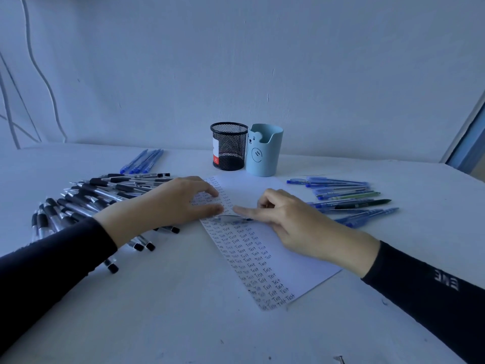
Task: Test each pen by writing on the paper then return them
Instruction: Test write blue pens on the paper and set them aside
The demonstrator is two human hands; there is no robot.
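Two cups: mesh cup (228,147), blue cup (265,151). One paper (294,269), one pen (232,219) on it. Four blue pens (143,161) upper left, about ten mixed pens (346,198) right; black pens (99,195) left uncountable

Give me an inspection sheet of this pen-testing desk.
Surface: white table.
Job's things: paper with rows of "Test"; one pen lying on it; black-grip pens left; blue pens far left; mixed pens right; mesh cup and blue cup behind.
Clutter: small dark item at near edge, unidentifiable.
Hands: left hand flat on paper; right hand index extended over the pen, grip unclear.
Cables: wires on the wall, left.
Surroundings: white wall; frame at right.
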